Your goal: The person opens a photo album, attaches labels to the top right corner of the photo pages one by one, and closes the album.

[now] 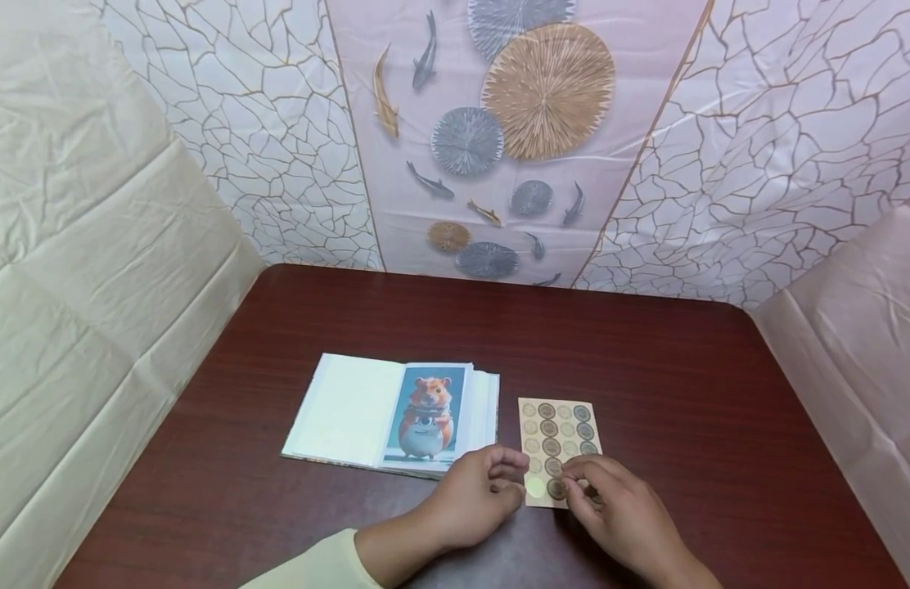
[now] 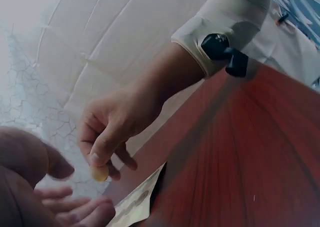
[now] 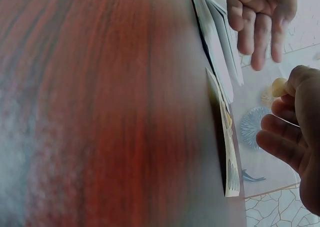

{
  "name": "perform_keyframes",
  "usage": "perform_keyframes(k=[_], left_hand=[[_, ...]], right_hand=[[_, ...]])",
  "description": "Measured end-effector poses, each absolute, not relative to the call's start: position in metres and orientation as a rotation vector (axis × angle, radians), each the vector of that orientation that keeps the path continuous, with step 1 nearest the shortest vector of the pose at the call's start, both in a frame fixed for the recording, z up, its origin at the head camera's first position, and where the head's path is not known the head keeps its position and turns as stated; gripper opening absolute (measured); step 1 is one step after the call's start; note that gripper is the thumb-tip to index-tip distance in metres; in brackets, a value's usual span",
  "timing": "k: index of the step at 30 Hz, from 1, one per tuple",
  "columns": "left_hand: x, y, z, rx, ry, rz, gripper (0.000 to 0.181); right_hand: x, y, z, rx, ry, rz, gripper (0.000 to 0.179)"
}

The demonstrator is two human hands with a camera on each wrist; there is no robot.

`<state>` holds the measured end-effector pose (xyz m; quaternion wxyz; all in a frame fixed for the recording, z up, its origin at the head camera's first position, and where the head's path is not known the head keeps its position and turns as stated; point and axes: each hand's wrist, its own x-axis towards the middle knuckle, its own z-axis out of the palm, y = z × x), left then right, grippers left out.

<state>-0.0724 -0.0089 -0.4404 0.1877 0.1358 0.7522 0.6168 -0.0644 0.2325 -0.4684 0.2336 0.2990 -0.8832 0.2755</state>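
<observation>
Your left hand [image 1: 471, 497] is beside the left edge of the sticker sheet [image 1: 557, 437], with thumb and fingers apart, and I see that it holds nothing.

– And how does your right hand [image 1: 632, 509] stand?

– Its thumb and finger pinch 1 round yellowish sticker [image 2: 99, 174], over the lower part of the sheet. On the same table [image 1: 646, 352], to the left, lies the open photo book [image 1: 352, 409], with 1 hamster picture [image 1: 425, 429] facing up
</observation>
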Motion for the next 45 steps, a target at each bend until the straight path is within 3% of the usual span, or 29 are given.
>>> perform_keyframes(k=[6, 12, 17, 22, 27, 34, 45], left_hand=[[-0.071, -0.033, -0.437, 0.72, 2.398, 1.583, 0.028], [-0.076, -0.056, -0.436, 0.707, 2.533, 1.542, 0.025], [-0.078, -0.073, -0.436, 0.749, 2.656, 1.467, 0.025], [-0.079, -0.086, -0.44, 0.834, 2.794, 1.395, 0.025], [-0.08, -0.096, -0.446, 0.9, 2.94, 1.282, 0.027], [-0.08, -0.104, -0.453, 0.918, 3.037, 1.171, 0.027], [-0.083, -0.107, -0.455, 0.991, 3.093, 1.1, 0.024]], right_hand=[[-0.066, 0.233, -0.468, 0.834, -2.375, 0.741, 0.003], [-0.067, 0.235, -0.471, 0.829, -2.348, 0.73, 0.032], [-0.066, 0.236, -0.469, 0.82, -2.377, 0.729, 0.008], [-0.068, 0.235, -0.467, 0.835, -2.342, 0.697, 0.005], [-0.07, 0.233, -0.464, 0.84, -2.321, 0.668, 0.012], [-0.071, 0.23, -0.457, 0.816, -2.349, 0.637, 0.036], [-0.077, 0.225, -0.45, 0.841, -2.333, 0.594, 0.038]])
